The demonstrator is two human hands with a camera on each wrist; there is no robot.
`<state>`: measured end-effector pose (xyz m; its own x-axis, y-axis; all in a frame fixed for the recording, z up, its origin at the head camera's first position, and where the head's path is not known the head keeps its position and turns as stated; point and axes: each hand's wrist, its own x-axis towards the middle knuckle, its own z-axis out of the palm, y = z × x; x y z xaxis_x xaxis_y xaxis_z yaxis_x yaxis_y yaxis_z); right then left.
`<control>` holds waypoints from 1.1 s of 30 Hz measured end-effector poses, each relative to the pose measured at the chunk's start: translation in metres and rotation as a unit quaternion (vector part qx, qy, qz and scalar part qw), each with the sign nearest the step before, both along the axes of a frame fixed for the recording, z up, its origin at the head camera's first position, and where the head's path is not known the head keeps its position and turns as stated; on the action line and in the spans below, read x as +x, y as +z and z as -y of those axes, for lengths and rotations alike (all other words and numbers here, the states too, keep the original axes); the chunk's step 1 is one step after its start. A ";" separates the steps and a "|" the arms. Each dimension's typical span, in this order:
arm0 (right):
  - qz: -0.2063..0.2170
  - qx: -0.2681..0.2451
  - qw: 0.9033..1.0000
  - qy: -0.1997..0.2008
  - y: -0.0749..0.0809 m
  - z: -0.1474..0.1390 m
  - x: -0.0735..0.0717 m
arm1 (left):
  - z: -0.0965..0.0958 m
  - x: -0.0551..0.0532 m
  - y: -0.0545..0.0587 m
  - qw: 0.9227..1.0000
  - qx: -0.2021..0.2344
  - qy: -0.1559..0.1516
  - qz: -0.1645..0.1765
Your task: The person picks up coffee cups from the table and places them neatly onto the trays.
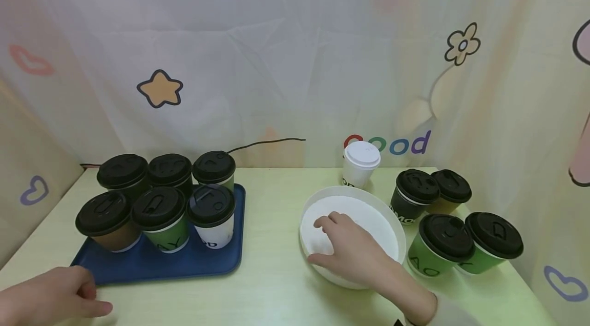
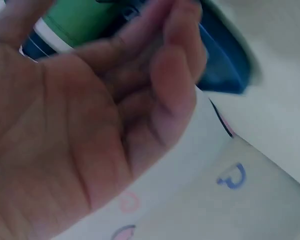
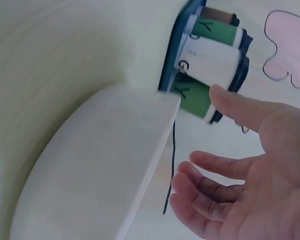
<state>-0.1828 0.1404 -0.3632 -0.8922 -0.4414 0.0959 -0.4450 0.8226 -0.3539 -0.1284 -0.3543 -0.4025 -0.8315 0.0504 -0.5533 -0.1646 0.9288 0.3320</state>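
Observation:
My left hand (image 1: 57, 295) is by the near left corner of a blue tray (image 1: 166, 274), its fingers loosely bent around nothing. Several lidded paper coffee cups stand on that tray, among them a brown cup (image 1: 110, 221), a green cup (image 1: 161, 218) and a white cup (image 1: 213, 216), all with black lids. Over a round white plate-like tray (image 1: 322, 195) hovers my right hand (image 1: 350, 251), thumb and fingers spread apart with nothing between them. In the right wrist view the same hand (image 3: 245, 175) is above the round tray's side wall (image 3: 100, 160), apparently apart from it.
Behind the round tray stands a white-lidded cup (image 1: 361, 162). To its right are a black cup (image 1: 412, 195), a brown cup (image 1: 448, 191) and two green cups, one nearer (image 1: 440, 244), one farther right (image 1: 493, 241). A printed curtain (image 1: 295, 59) hangs behind the table (image 1: 272, 244).

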 end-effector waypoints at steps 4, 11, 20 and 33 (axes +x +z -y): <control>0.016 0.020 1.000 -0.004 0.000 -0.014 0.001 | -0.029 0.002 0.008 0.996 0.078 -0.029 0.014; 0.053 0.041 0.996 0.058 -0.008 -0.023 0.006 | -0.074 0.001 0.022 0.981 0.171 -0.070 0.056; 0.037 0.003 0.991 0.128 -0.016 -0.021 0.006 | -0.105 -0.018 0.019 0.941 0.272 -0.201 0.016; 0.014 -0.010 0.987 0.158 -0.019 -0.007 0.010 | -0.151 -0.025 0.020 0.940 0.253 -0.228 -0.036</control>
